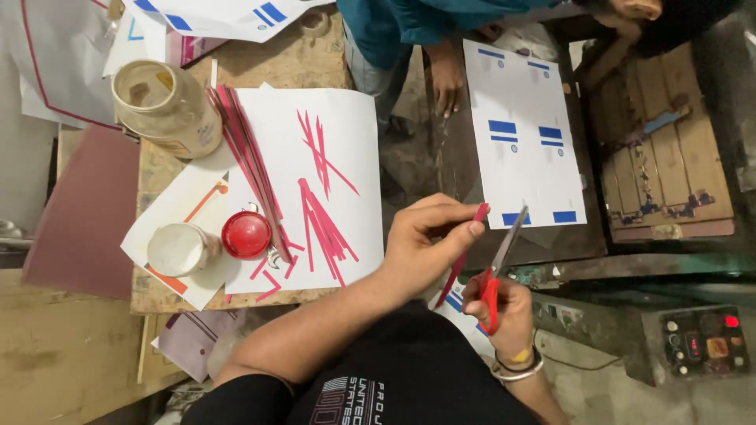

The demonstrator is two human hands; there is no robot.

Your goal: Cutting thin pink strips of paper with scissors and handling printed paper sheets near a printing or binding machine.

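My left hand (425, 244) pinches a thin red paper strip (466, 252) between thumb and fingers, in front of my body. My right hand (504, 311) grips red-handled scissors (494, 271) whose blades point up beside the strip. To the left, a white sheet (346, 134) on a wooden table carries several cut red strips (323, 220), and a stack of red strips (248, 153) lies along its left edge.
A cloudy plastic jar (165, 106), a red lid (246, 234) and a small white jar (179, 249) stand on the table. Another person's hand (447, 83) rests near a white sheet with blue marks (524, 169). A control box (697, 342) sits lower right.
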